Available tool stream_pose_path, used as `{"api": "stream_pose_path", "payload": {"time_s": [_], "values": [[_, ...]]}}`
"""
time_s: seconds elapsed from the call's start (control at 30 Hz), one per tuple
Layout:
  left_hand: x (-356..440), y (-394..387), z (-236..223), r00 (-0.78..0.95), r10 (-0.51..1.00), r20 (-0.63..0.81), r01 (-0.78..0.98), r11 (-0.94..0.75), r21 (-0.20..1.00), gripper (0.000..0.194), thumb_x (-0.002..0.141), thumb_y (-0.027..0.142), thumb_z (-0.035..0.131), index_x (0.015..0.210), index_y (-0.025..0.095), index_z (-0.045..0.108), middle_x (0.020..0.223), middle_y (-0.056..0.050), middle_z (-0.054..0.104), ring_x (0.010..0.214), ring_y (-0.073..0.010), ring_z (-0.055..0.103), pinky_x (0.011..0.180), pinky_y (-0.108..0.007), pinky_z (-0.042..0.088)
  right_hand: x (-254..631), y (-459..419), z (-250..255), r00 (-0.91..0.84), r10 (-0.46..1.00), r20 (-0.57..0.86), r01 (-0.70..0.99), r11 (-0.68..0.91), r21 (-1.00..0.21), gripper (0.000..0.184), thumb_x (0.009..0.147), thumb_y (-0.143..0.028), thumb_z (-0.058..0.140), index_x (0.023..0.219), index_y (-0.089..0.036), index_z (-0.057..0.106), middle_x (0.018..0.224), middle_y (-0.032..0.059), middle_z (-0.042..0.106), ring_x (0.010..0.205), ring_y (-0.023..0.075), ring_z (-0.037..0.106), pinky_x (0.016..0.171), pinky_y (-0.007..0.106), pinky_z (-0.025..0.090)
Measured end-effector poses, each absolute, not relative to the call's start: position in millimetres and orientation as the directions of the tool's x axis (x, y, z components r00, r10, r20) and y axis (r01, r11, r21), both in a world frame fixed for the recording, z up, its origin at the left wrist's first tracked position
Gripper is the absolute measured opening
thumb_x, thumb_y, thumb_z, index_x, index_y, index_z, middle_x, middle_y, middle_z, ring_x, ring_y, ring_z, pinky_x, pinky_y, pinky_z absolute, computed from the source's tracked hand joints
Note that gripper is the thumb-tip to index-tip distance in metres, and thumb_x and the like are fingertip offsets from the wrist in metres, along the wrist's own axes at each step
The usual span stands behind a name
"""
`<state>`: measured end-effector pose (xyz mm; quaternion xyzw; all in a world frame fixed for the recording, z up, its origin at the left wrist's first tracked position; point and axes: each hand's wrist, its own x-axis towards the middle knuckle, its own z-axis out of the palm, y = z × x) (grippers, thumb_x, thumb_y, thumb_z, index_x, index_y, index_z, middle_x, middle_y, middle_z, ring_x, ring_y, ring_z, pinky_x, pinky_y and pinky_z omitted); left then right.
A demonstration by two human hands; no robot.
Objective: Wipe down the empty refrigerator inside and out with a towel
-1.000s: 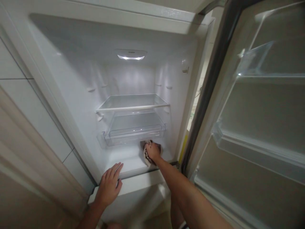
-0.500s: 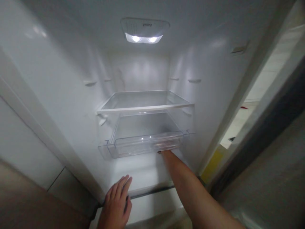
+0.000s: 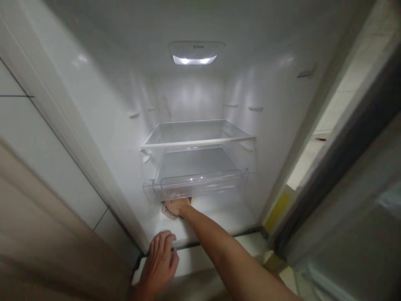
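I look into an open, lit fridge. My right hand (image 3: 176,206) reaches deep along the fridge floor (image 3: 219,215), under the clear plastic drawer (image 3: 197,184). It is pressed on a light cloth (image 3: 167,212) whose edge shows at the left of the hand; the fingers are hidden under the drawer front. My left hand (image 3: 161,261) rests on the fridge's front lower ledge (image 3: 200,255), fingers bent over the edge and holding nothing.
A glass shelf (image 3: 197,133) sits above the drawer. The interior lamp (image 3: 194,56) glows at the top. The open door (image 3: 360,188) stands at the right. A white wall panel (image 3: 46,159) lies to the left.
My right hand with the cloth has slid left along the fridge floor under the drawer. The view shifted slightly; my left hand's fingers have curled over the ledge.
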<state>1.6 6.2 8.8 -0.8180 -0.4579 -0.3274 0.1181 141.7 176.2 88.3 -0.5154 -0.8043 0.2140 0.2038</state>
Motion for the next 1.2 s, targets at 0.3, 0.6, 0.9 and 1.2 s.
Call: {"api": "stream_pose_path", "payload": {"time_s": [0.3, 0.6, 0.9, 1.2], "values": [[-2, 10, 7, 0.345, 0.660, 0.667, 0.828, -0.549, 0.114, 0.016, 0.095, 0.018, 0.054, 0.109, 0.021, 0.059, 0.109, -0.012, 0.068, 0.103, -0.0302, 0.065, 0.095, -0.044, 0.054, 202, 71, 90, -0.477, 0.876, 0.073, 0.731, 0.442, -0.520, 0.046, 0.106, -0.045, 0.054, 0.148, -0.033, 0.069, 0.156, 0.0008, 0.068, 0.149, 0.0231, 0.057, 0.130, 0.043, 0.033], [2, 16, 7, 0.473, 0.654, 0.591, 0.814, -0.581, -0.008, 0.066, 0.101, 0.023, 0.049, 0.167, 0.025, 0.040, 0.163, -0.013, 0.061, 0.147, -0.0304, 0.057, 0.125, -0.049, 0.035, 318, 52, 93, 0.020, 0.994, 0.105, 0.874, 0.033, -0.484, 0.059, 0.107, -0.040, 0.045, 0.159, -0.016, 0.057, 0.168, 0.0169, 0.053, 0.158, 0.0327, 0.045, 0.133, 0.052, 0.027], [-2, 22, 4, 0.457, 0.676, 0.578, 0.816, -0.578, 0.031, 0.069, 0.104, 0.025, 0.045, 0.172, 0.030, 0.036, 0.160, -0.011, 0.064, 0.141, -0.0312, 0.063, 0.115, -0.049, 0.044, 246, 11, 91, -0.198, 0.969, 0.149, 0.831, 0.246, -0.498, 0.058, 0.102, -0.050, 0.056, 0.156, -0.029, 0.062, 0.169, 0.0025, 0.055, 0.156, 0.0264, 0.046, 0.136, 0.048, 0.021], [4, 11, 14, 0.458, 0.680, 0.573, 0.827, -0.563, 0.007, 0.068, 0.103, 0.030, 0.044, 0.171, 0.026, 0.039, 0.160, -0.014, 0.064, 0.143, -0.0328, 0.062, 0.120, -0.051, 0.043, 301, -164, 108, 0.010, 0.986, -0.165, 0.433, -0.153, -0.888, 0.042, 0.098, -0.035, 0.038, 0.098, -0.021, 0.077, 0.104, 0.0099, 0.080, 0.105, 0.0292, 0.076, 0.089, 0.036, 0.060]]}}
